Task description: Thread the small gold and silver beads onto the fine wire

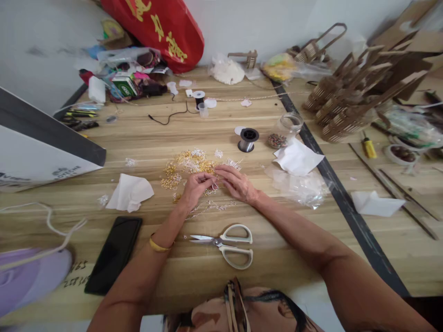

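where both hands (pixel 221 184) meet — tiny gold rings (pixel 188 167), tangled, glinting.

Both hands meet over a pile of small gold and silver rings (pixel 188 167) on the wooden table (pixel 145 138). The left hand (pixel 195 188) pinches tiny pieces, fingertips touching the right hand (pixel 237 183). White scissors (pixel 228 246) lie at 6 o'clock from the hands, a black phone (pixel 114 253) at 8 o'clock, a wire spool (pixel 248 139) at 1 o'clock.
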`<state>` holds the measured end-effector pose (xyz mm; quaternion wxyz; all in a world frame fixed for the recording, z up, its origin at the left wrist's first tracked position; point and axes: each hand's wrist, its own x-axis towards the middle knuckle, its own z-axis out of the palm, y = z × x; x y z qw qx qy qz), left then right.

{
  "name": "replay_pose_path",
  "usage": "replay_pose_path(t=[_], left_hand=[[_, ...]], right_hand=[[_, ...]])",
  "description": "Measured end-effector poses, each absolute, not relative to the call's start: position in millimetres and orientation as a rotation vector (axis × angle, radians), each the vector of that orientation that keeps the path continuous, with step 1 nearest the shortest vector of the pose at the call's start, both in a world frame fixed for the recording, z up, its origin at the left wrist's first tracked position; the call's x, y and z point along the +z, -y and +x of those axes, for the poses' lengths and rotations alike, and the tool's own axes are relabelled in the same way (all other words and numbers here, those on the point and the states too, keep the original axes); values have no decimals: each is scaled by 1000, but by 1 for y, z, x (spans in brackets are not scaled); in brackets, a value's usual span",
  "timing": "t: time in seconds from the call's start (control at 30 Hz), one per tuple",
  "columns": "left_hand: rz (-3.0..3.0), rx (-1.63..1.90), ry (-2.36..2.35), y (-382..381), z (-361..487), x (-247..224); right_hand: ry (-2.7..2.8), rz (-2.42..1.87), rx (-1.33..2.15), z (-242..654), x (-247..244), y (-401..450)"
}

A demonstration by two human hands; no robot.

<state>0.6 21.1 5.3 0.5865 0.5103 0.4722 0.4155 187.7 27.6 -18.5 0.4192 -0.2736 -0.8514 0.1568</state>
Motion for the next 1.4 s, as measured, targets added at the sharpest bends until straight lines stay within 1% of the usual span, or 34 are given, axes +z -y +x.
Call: replay_pose_path(t=[0.47,0.87,1.4], left_hand=[[1180,973,-1115,-23,2,1],[1258,950,-1137,-21,2,4],[1335,946,-1154,-21,2,8]], right_hand=[[2139,-764,422,187,-28,-32],[2191,-798,374,187,-21,-31],[2173,-720,498,189,-18,-33]])
